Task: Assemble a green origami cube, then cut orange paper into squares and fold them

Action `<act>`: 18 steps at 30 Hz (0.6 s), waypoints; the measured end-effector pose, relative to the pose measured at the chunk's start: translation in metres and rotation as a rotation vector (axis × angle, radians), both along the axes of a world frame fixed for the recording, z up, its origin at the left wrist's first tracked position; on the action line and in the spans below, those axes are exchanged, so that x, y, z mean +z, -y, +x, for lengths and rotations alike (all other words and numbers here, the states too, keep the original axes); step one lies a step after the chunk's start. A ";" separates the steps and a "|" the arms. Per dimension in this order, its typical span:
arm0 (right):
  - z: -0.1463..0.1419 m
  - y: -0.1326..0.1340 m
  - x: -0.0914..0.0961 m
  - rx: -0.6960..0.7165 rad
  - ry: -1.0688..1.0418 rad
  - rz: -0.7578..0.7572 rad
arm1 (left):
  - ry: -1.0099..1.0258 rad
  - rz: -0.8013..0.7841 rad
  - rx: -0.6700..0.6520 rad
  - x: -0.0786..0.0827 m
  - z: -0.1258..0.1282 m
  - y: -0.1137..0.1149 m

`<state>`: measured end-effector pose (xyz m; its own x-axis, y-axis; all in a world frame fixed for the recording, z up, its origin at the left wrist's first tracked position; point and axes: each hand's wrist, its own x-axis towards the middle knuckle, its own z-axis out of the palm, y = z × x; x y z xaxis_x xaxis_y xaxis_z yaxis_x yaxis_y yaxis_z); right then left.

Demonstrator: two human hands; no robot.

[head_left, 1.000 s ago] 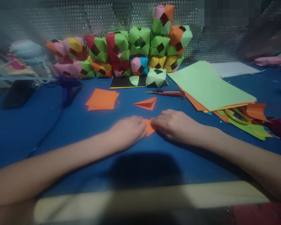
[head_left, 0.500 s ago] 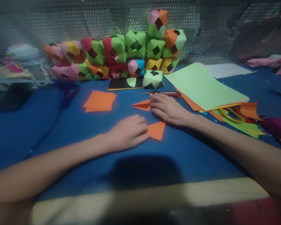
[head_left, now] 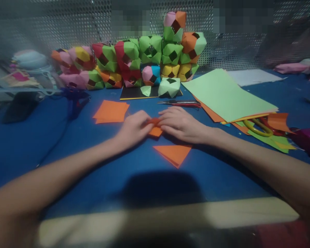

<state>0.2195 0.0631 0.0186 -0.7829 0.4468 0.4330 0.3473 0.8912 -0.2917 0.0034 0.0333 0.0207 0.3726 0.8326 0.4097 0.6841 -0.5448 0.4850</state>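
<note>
Between my two hands is a folded piece of orange paper (head_left: 155, 132), partly covered by fingers. My left hand (head_left: 135, 126) pinches its left side with thumb and fingers. On the other side, my right hand (head_left: 182, 124) grips the paper's right edge, fingers closed together. A second folded orange paper, a triangle (head_left: 173, 155), lies on the table just nearer to me, touched by neither hand. To the left of my left hand sits a small stack of square orange sheets (head_left: 111, 112).
Folded paper blocks (head_left: 129, 65) are stacked along the mesh back. A utility knife (head_left: 182, 102) lies behind my right hand. Green sheets (head_left: 229, 96), yellow-handled scissors (head_left: 258, 128) and paper scraps (head_left: 276, 141) are at right. A dark blue object (head_left: 73, 101) stands at left.
My left hand has left the nearer folded paper and moved up and left to the farther orange piece. My right hand now grips that piece too. The nearer triangle lies loose.
</note>
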 end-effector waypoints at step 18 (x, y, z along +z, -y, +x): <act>-0.018 0.011 -0.001 -0.437 -0.328 -0.685 | 0.456 -0.280 0.238 -0.001 0.012 0.006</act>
